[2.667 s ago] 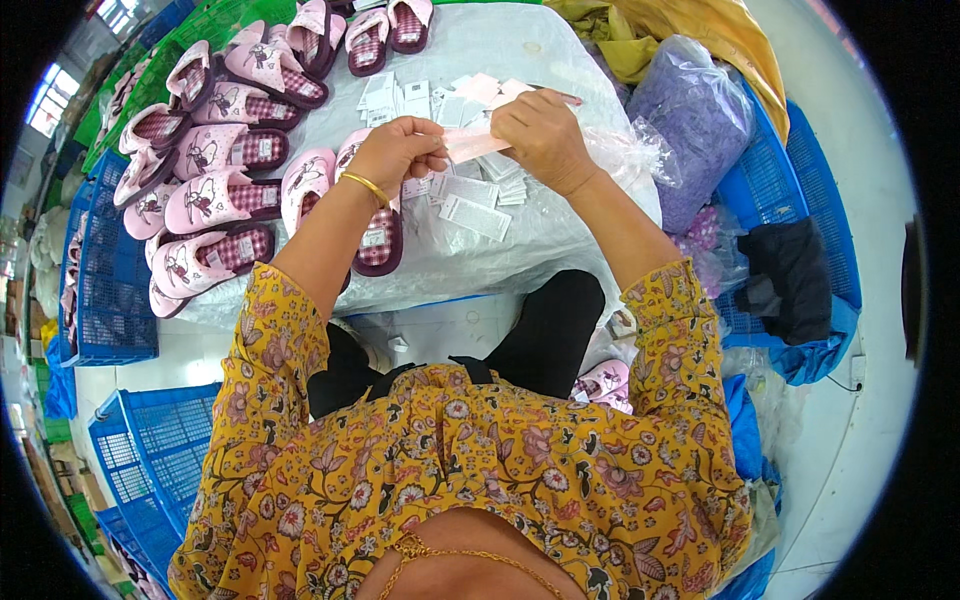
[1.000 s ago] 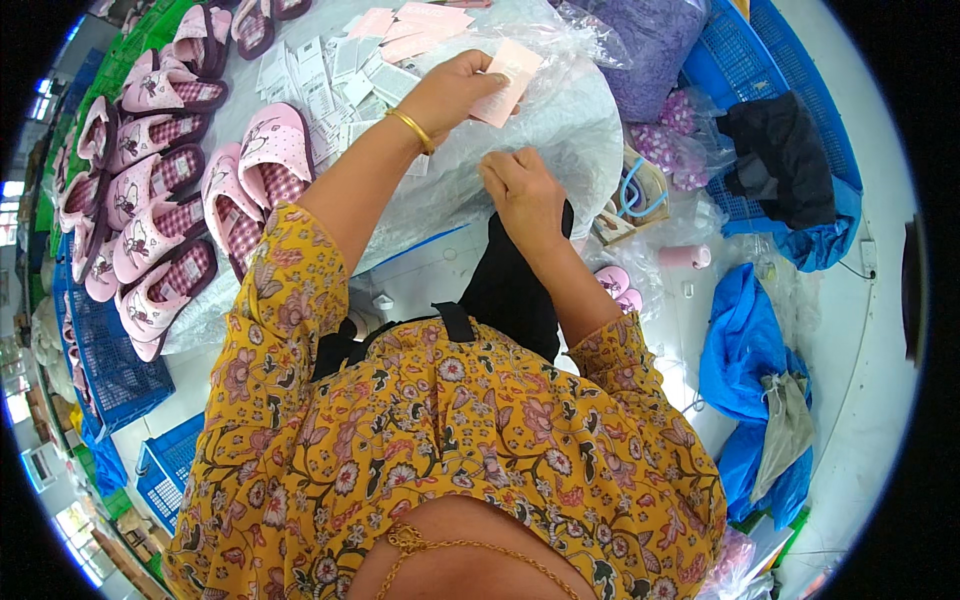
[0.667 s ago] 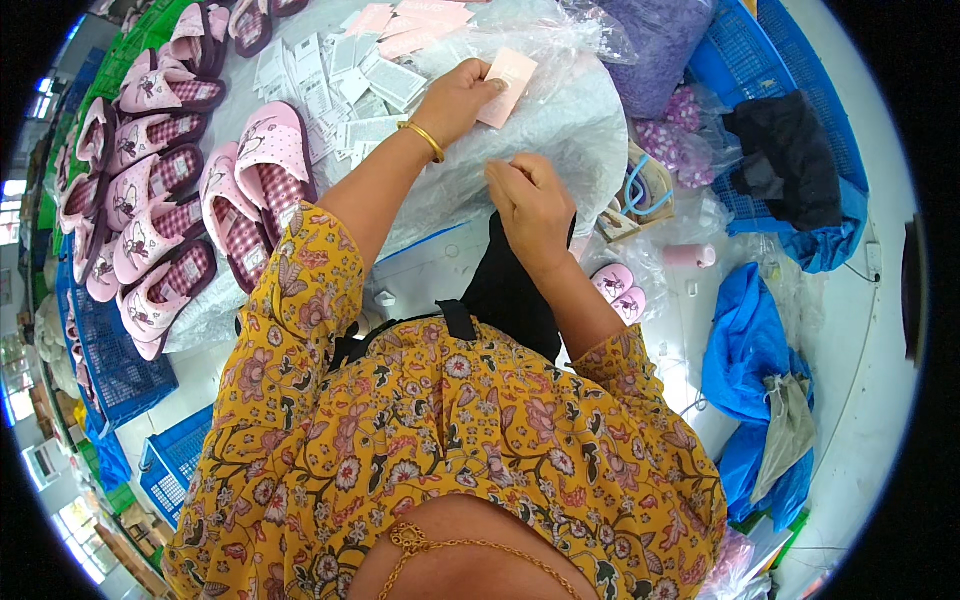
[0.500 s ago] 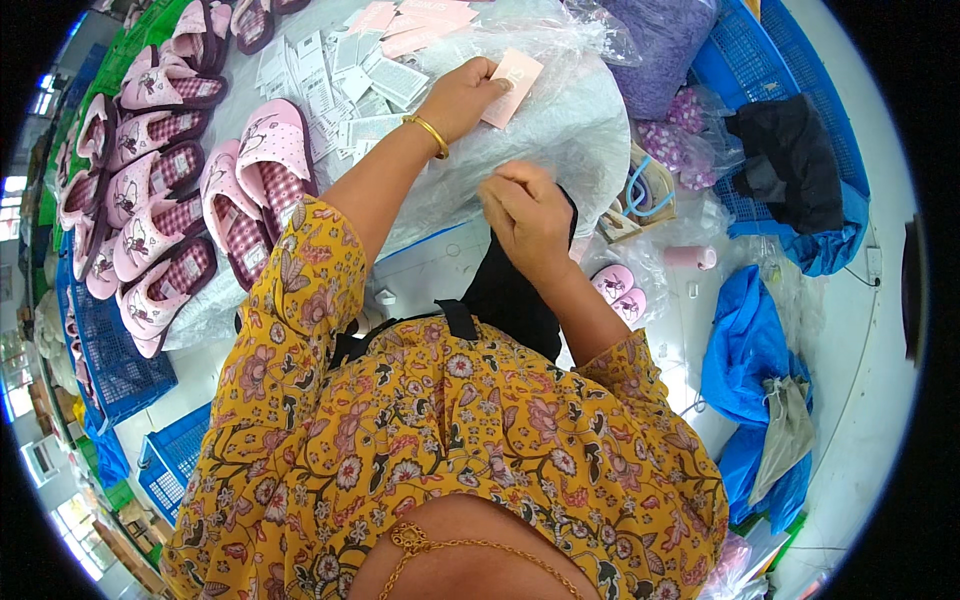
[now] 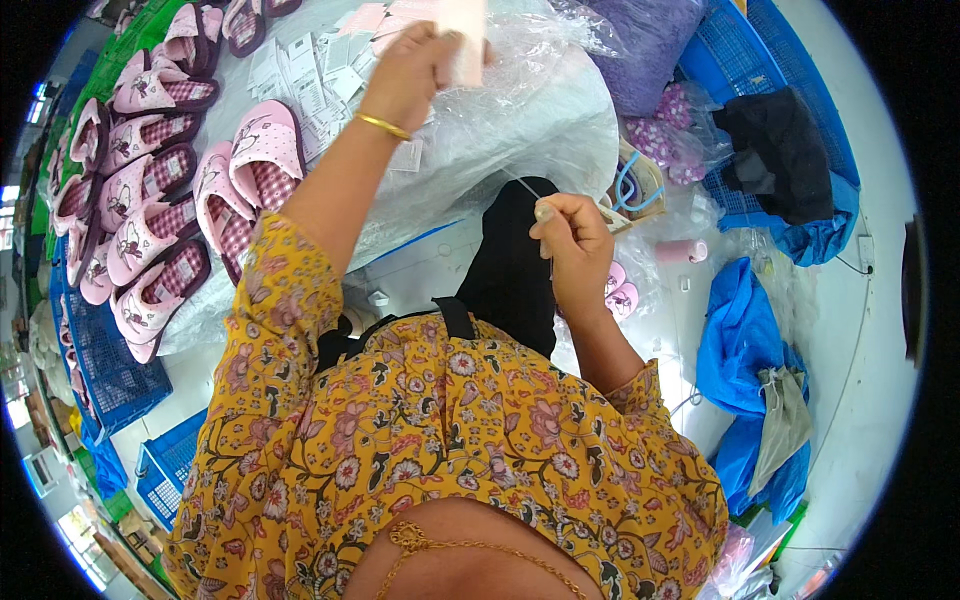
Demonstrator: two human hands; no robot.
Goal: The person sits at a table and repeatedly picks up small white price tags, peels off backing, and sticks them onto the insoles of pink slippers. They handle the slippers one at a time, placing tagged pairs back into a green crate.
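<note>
My left hand (image 5: 408,75), with a gold bangle at its wrist, grips a pale pink card (image 5: 462,42) over the far side of the covered table; the card is smeared by motion. Nearer to me, my right hand (image 5: 575,240) is closed in a pinch on a thin pale string (image 5: 524,183) that runs up and left from the fingers. Its far end is hard to make out against the white sheet (image 5: 540,130). White printed tags (image 5: 305,75) lie spread beside the left hand, with more pink cards (image 5: 400,18) at the far edge. A pair of pink slippers (image 5: 268,140) lies left of the tags.
Several more pink slippers (image 5: 150,190) crowd the left side, above a blue crate (image 5: 125,375). At right are a purple bundle (image 5: 640,50), a blue basket (image 5: 735,65) with black cloth (image 5: 775,150), a pink roll (image 5: 682,251) and blue plastic sheeting (image 5: 735,340).
My left hand has moved left and away from me with the pink card. The right hand has shifted right and nearer, and a string now shows drawn out from its fingers.
</note>
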